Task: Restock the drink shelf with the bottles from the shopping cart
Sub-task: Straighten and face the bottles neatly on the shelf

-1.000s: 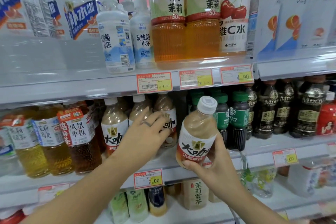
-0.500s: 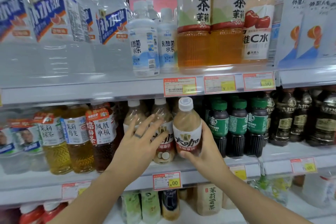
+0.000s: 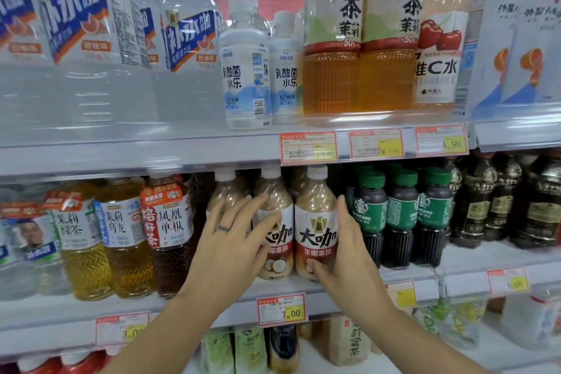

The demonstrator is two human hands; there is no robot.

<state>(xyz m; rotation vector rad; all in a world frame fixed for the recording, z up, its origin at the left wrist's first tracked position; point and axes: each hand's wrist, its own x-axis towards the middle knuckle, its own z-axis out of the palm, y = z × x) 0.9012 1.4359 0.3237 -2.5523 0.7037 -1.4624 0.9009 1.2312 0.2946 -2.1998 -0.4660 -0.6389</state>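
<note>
**Item.** The latte bottle (image 3: 315,222) stood upright at the front edge of the middle shelf (image 3: 188,310). It touched the neighbour bottle (image 3: 274,222) of the same brand on its left and stood just beside the green-capped coffee bottles (image 3: 370,215) on its right. Whether its base sat fully on the shelf could not be confirmed, as a thumb covered that spot.

**Risks.**
- The bottle stood at the very front of its row. Released before it was seated, it could in my judgement tip forward over the edge above the price tag (image 3: 282,310).
- A hard push back could topple the bottles behind, which were mostly hidden.
- The slot was tight, so a sideways slip could disturb the green-capped coffee bottles.
- The cap sat close beneath the upper shelf (image 3: 151,158), and any lift risked a knock there.

**Hands.**
- The right hand (image 3: 349,255) gripped the latte bottle. Its thumb lay across the lower front of the label and its fingers ran up the right flank, with the forearm reaching in from the lower right.
- The left hand (image 3: 233,240) was spread, fingers fanned and straight. Its thumb lay across the neighbour bottle's label, and it appeared to brace that row. It pinched nothing.
</note>
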